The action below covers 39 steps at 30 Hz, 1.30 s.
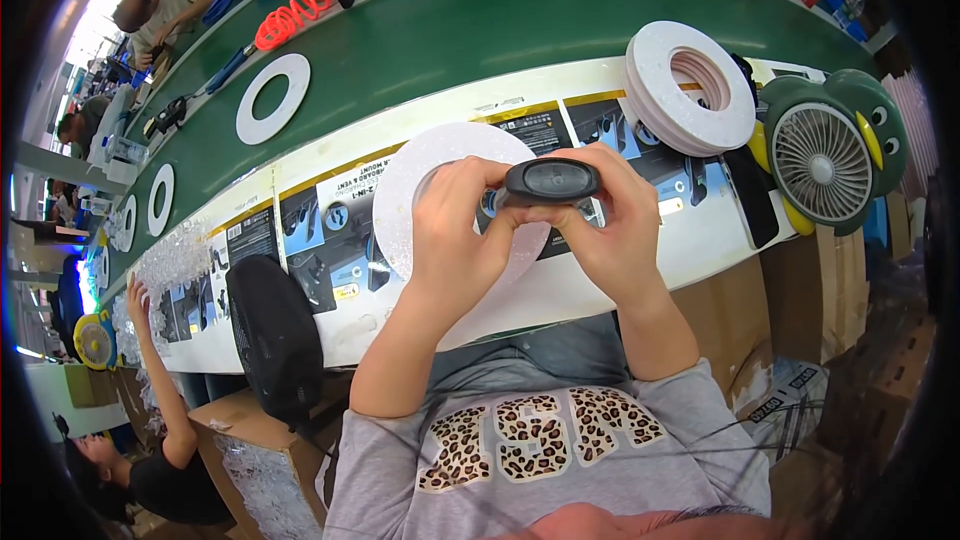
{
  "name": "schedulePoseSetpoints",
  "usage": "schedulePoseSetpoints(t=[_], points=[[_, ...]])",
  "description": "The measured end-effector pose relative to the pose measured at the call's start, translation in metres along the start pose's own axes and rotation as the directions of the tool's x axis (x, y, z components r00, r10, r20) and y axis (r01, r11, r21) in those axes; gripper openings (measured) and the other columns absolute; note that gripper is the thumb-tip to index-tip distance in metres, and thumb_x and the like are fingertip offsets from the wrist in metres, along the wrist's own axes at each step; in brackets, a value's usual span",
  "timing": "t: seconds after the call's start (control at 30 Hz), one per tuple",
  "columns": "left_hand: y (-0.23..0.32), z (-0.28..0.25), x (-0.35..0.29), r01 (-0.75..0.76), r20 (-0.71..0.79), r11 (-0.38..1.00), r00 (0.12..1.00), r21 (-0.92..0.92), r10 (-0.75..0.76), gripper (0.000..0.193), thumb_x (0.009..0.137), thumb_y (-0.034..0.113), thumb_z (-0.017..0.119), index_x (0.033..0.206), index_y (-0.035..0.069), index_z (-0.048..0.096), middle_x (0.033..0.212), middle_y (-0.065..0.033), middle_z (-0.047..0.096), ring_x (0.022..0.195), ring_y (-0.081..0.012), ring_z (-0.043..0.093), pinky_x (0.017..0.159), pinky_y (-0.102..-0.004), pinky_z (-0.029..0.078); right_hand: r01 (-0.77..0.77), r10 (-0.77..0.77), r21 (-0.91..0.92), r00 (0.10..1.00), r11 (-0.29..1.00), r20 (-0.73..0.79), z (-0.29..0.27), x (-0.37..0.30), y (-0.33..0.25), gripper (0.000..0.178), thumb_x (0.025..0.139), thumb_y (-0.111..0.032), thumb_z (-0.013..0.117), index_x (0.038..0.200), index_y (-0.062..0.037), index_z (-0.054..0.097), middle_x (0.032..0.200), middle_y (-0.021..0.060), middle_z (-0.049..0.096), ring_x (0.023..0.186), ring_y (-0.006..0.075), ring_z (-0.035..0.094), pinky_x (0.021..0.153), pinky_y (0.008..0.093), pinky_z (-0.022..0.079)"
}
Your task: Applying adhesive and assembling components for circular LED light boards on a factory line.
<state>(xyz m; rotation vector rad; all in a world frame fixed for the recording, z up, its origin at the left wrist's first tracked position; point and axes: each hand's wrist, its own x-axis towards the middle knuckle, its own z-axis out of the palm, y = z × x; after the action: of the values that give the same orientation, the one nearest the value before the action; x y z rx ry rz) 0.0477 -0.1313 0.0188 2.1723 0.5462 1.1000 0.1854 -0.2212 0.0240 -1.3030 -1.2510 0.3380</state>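
Observation:
Both hands hold up a black oval part (552, 178) with a dark, smooth end face toward me; its exact kind is not clear. My left hand (455, 230) grips its left end, thumb underneath. My right hand (617, 235) wraps round the right end, with its thumb also below. Under the hands a white speckled ring (400, 205) lies on the worktable, its hole partly hidden by them. Beneath the ring are flat printed sheets (305, 230) with dark and blue pictures.
A stack of white rings (690, 90) and a green animal-shaped fan (822, 162) stand at right. A black pouch (272, 335) lies at the left edge. Beyond runs a green belt (450, 40) with another white ring (273, 98). A co-worker's arm (160, 365) reaches in at far left.

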Motion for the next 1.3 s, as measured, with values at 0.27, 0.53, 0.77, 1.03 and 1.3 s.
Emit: schedulePoseSetpoints(t=[0.27, 0.53, 0.77, 1.03, 1.3], points=[[-0.003, 0.003, 0.001, 0.021, -0.012, 1.000, 1.000, 0.008, -0.021, 0.024, 0.067, -0.004, 0.073, 0.086, 0.002, 0.060, 0.079, -0.0092, 0.063, 0.074, -0.0272, 0.061, 0.066, -0.0352, 0.047, -0.012, 0.013, 0.019, 1.000, 1.000, -0.026, 0.002, 0.001, 0.007, 0.031, 0.073, 0.002, 0.074, 0.102, 0.0030, 0.063, 0.093, 0.0088, 0.063, 0.084, 0.0155, 0.063, 0.072, 0.0261, 0.052], [-0.002, 0.002, 0.001, 0.030, 0.004, 0.999, 1.000, 0.024, -0.031, 0.027, 0.066, -0.003, 0.075, 0.089, 0.002, 0.061, 0.081, -0.0097, 0.064, 0.076, -0.0272, 0.061, 0.067, -0.0350, 0.048, -0.050, 0.050, 0.019, 0.999, 0.999, -0.017, 0.000, 0.002, 0.000, 0.033, 0.071, 0.003, 0.075, 0.102, 0.0026, 0.063, 0.093, 0.0084, 0.064, 0.085, 0.0156, 0.063, 0.074, 0.0263, 0.052], [0.012, -0.002, 0.001, -0.019, 0.037, 0.999, 0.999, 0.027, 0.018, 0.032, 0.065, -0.002, 0.076, 0.093, 0.002, 0.062, 0.086, -0.0104, 0.064, 0.079, -0.0291, 0.061, 0.070, -0.0368, 0.047, 0.042, -0.042, -0.015, 0.999, 0.999, -0.021, -0.011, -0.004, -0.001, 0.039, 0.068, 0.002, 0.079, 0.103, 0.0012, 0.064, 0.096, 0.0090, 0.066, 0.088, 0.0170, 0.062, 0.075, 0.0269, 0.050], [0.016, 0.012, -0.004, -0.005, 0.061, 0.998, 0.998, -0.063, 0.009, 0.029, 0.065, -0.006, 0.072, 0.090, 0.002, 0.060, 0.083, -0.0108, 0.063, 0.079, -0.0298, 0.060, 0.070, -0.0371, 0.047, 0.031, -0.034, -0.081, 0.999, 0.996, -0.033, -0.022, -0.015, -0.005, 0.034, 0.071, 0.000, 0.078, 0.102, 0.0018, 0.064, 0.094, 0.0095, 0.066, 0.086, 0.0181, 0.063, 0.074, 0.0268, 0.050], [0.014, 0.015, -0.004, 0.000, 0.053, 0.998, 0.999, -0.064, 0.004, 0.027, 0.066, -0.006, 0.073, 0.089, 0.001, 0.060, 0.082, -0.0111, 0.063, 0.077, -0.0277, 0.062, 0.068, -0.0344, 0.049, 0.001, -0.004, -0.053, 0.999, 0.999, -0.046, -0.019, -0.017, 0.000, 0.033, 0.070, 0.002, 0.077, 0.100, 0.0021, 0.064, 0.093, 0.0098, 0.066, 0.085, 0.0183, 0.063, 0.075, 0.0277, 0.050]])
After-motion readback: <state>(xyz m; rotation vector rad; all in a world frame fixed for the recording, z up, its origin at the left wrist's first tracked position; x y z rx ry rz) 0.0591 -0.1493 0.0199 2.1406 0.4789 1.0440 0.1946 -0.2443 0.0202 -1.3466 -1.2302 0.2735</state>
